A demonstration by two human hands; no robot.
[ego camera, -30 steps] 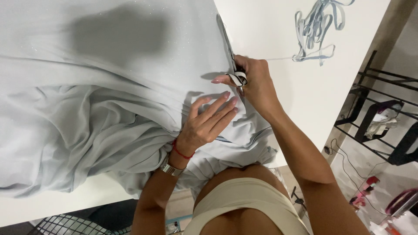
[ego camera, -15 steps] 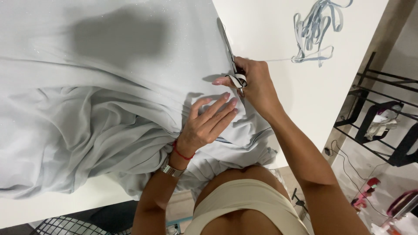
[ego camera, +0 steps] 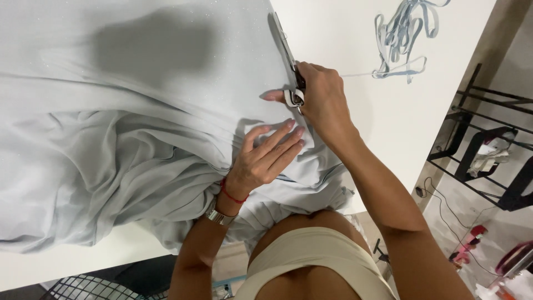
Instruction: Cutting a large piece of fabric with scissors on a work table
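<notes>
A large pale grey-blue fabric (ego camera: pixel 139 111) lies spread and bunched over a white table (ego camera: pixel 355 39). My right hand (ego camera: pixel 322 100) grips a pair of scissors (ego camera: pixel 286 53) whose long blades point away from me along the fabric's right edge. My left hand (ego camera: pixel 266 155) lies flat with fingers spread on the fabric just below the scissors, pressing it down. A red string bracelet and a metal watch sit on my left wrist.
A tangle of thin grey-blue fabric strips (ego camera: pixel 402 39) lies on the table at the far right. A black metal rack (ego camera: pixel 488 144) stands on the floor to the right. A wire basket (ego camera: pixel 94 286) shows below the table's near edge.
Almost nothing differs; my right hand with the scissors and my left hand stay in the same places on the fabric.
</notes>
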